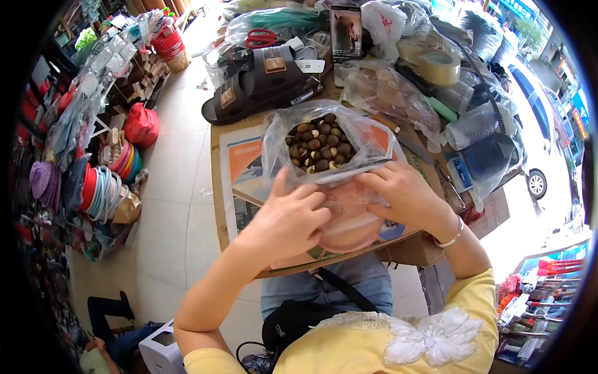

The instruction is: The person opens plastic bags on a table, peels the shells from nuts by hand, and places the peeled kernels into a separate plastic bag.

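A clear plastic bag (274, 146) lies with its mouth spread on the table in front of me. Inside it are many small round brown nuts or fruits (321, 143), some with pale patches; I cannot tell their exact kind. My left hand (288, 218) is at the bag's near left side, its fingers curled on the plastic and the thumb pointing up. My right hand (402, 190) grips the near right edge of the bag with bent fingers. Between both hands, the slack front of the bag lies over a printed sheet (249, 156).
Behind the bag are dark brown sandals (255, 81), red-handled scissors (260, 38), a propped phone (346, 32) and a tape roll (438, 67). Plastic bags crowd the table's right side. Goods stand along the left wall. A seated person (109, 336) is at lower left.
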### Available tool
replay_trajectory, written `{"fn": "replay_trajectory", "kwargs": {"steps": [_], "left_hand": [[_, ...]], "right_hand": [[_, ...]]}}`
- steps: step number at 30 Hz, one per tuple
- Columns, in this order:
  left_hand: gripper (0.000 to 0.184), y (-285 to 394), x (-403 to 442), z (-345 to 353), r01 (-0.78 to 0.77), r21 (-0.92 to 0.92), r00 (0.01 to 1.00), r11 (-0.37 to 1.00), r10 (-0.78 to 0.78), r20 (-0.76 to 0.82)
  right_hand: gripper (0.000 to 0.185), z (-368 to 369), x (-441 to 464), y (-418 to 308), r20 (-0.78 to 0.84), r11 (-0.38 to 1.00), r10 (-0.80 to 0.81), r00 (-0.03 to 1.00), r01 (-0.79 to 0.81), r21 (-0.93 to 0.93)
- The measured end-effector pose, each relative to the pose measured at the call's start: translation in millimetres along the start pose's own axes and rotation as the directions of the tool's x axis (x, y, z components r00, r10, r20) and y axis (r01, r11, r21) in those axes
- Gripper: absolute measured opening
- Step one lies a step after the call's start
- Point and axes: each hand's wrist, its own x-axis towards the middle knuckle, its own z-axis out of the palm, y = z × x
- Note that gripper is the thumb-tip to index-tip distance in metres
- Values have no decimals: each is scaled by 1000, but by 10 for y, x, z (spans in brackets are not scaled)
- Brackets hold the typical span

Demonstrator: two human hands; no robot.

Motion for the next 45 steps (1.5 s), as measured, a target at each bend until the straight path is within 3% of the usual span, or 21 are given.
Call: {"fn": "replay_trajectory", "kwargs": {"steps": [4,6,8,10,12,14,15,17,20,23,26,28,30,32,37,38,40,41,42,44,45], "left_hand": [[24,-40,-83,-2,-10,34,992,999,14,-122],[26,71,-70,-17,-45,-70,949,997,21,-316],[25,50,-109,59,-53,-69,951,996,30,-309],[22,-28,-171,145,-6,-52,982,999,-4,-191],[21,-55,-209,189,-26,-99,971,995,2,-237],[20,-59,-215,196,-43,-141,960,989,1,-280],[20,-49,-204,186,-54,-170,940,984,-8,-340],[20,-41,-178,176,-62,-193,916,979,-21,-400],[20,-46,-117,131,-69,-229,901,971,-39,-432],[17,-66,-49,30,-57,-185,865,981,-43,-500],[11,-205,162,-101,6,-270,793,963,-169,-585],[12,-333,359,-134,143,-310,751,940,-308,-584],[15,-532,463,12,221,-213,732,952,-306,-609],[19,-688,507,182,407,-58,657,912,-336,-675],[31,-837,351,338,371,-272,664,888,-458,-591],[33,-847,328,338,341,-308,667,888,-459,-587],[36,-859,299,317,308,-349,667,885,-463,-584],[37,-857,283,298,283,-368,700,886,-453,-552],[38,-853,276,284,258,-388,731,885,-441,-520],[37,-845,271,265,256,-399,745,880,-443,-499],[37,-846,270,260,254,-404,759,879,-440,-479]], "right_hand": [[62,-14,59,-90,23,997,-38,999,36,65],[67,0,69,-107,41,998,-50,998,48,48],[69,-1,68,-116,40,997,-46,998,44,56],[68,-27,43,-121,51,997,-36,998,32,75],[68,-73,42,-116,60,995,-29,998,23,96],[51,-122,58,-112,-45,962,-90,995,99,256],[51,-149,97,-94,-46,961,-93,995,102,256],[28,-217,235,-14,-154,873,52,987,30,487],[15,-169,577,157,-289,921,44,956,74,383],[14,-24,942,243,-323,957,-31,946,121,264],[16,192,1187,320,-311,986,-54,949,100,134],[20,300,1282,337,-293,999,-18,956,25,22],[24,326,1302,336,-290,999,-6,957,16,32],[25,329,1281,307,-275,1000,-4,962,11,25],[17,344,1216,317,-375,992,16,927,33,125],[17,257,1171,291,-372,991,17,928,34,128],[19,25,1048,226,-361,921,52,931,94,377],[16,-40,984,238,-312,834,-48,949,210,510],[16,-98,912,230,-307,836,-49,950,208,509],[19,-168,766,169,-27,708,-333,943,269,653],[20,-167,722,106,17,744,-349,937,266,613]]}}
